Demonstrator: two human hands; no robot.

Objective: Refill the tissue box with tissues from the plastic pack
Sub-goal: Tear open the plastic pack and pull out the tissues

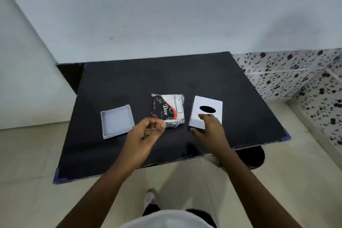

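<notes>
Left hand (148, 132) pinches crinkly plastic pack (169, 109); right hand (209, 127) touches oval-holed box (201, 102).

Left hand (148, 132) pinches with curled fingers; right hand (209, 127) lies spread
</notes>
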